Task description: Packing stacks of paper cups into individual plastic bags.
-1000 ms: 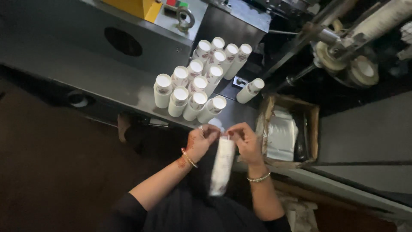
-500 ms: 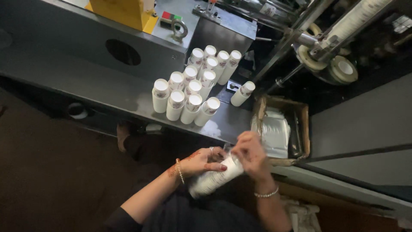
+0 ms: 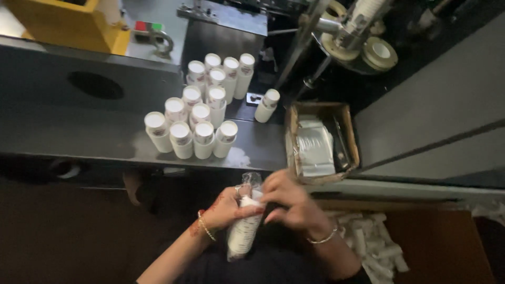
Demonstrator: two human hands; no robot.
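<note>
The left hand (image 3: pixel 227 209) is closed round a white bottle (image 3: pixel 244 227) in a clear sleeve, gripping it near its upper half; the bottle is tilted, its top toward the bench, its lower end hanging over the dark lap; the right hand (image 3: pixel 291 202) is curled at the bottle's top, fingertips pinching the loose clear wrap (image 3: pixel 251 180) that sticks up there; a thin bangle sits on each wrist.

Just beyond the hands runs the grey bench (image 3: pixel 79 134); on it stands a cluster of white bottles (image 3: pixel 199 110), upright and packed close in rows, touching one another; one lone bottle (image 3: pixel 267 105) stands apart to their right. Right of that, at the bench's edge, is an open cardboard box (image 3: pixel 348 134) holding silvery clear sleeves (image 3: pixel 314 147).

Farther back are a yellow housing (image 3: pixel 63 23), and a machine with tape rolls (image 3: pixel 381 52). Below the right wrist, on the floor, lies a heap of pale wrapped pieces (image 3: pixel 371 242).
</note>
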